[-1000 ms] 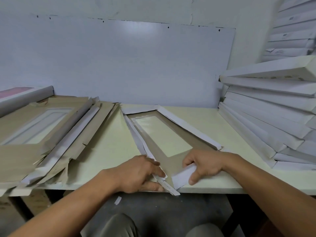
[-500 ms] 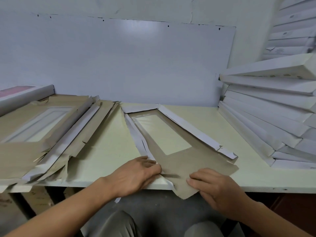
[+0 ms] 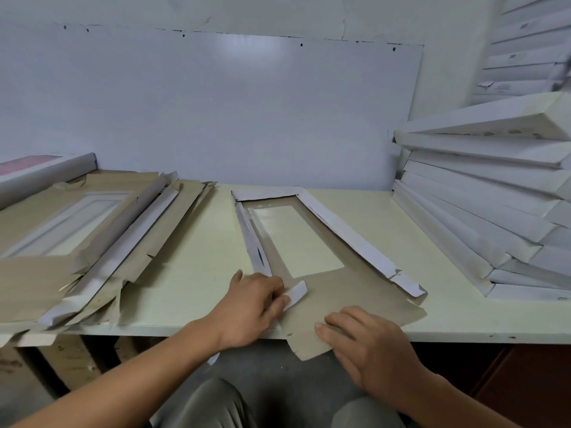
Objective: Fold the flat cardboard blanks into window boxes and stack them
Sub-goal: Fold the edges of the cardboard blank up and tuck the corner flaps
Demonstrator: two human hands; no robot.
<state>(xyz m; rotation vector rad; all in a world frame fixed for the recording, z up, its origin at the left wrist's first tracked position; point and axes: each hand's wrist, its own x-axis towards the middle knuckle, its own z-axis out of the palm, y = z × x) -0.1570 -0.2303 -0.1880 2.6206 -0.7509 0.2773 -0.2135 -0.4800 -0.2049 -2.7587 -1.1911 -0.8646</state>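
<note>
A brown cardboard blank (image 3: 358, 291) with a clear window lies on the pale table (image 3: 191, 273), its white side strips partly raised. Its near end flap hangs over the table's front edge. My left hand (image 3: 250, 307) rests on the blank's near left corner, its fingers curled round a small white tab (image 3: 296, 293) that stands up. My right hand (image 3: 367, 344) lies flat with straight fingers on the near end flap. A stack of folded white window boxes (image 3: 482, 193) leans at the right.
A pile of flat brown blanks (image 3: 77, 242) with white edges covers the table's left part and overhangs its front. A white box with a pink face (image 3: 40, 171) sits at the far left. A white wall panel (image 3: 216, 112) stands behind the table.
My left hand has lifted the small white tab at the near left corner. My right hand has slid a little inward on the end flap. The blank lies much as before.
</note>
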